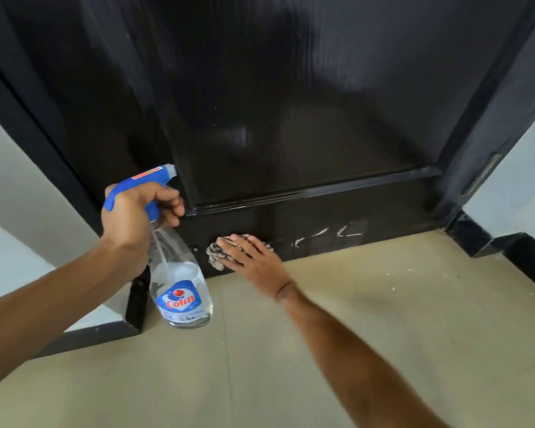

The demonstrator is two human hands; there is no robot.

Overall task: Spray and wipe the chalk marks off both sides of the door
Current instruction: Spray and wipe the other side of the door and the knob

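Even daylight, soft shadows; pale glare patches on glossy door (291,103); wide-angle bending at edges; slight motion blur.

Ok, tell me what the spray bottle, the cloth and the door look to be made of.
Spray bottle: clear plastic body, probably, since liquid and the dip tube show through; the blue trigger head looks like opaque moulded plastic.
Cloth: soft woven or knitted fabric, mottled brown and white, bunched under the right hand.
Door: dark glossy painted or lacquered panel, likely wood; it mirrors light and has moulded edges.
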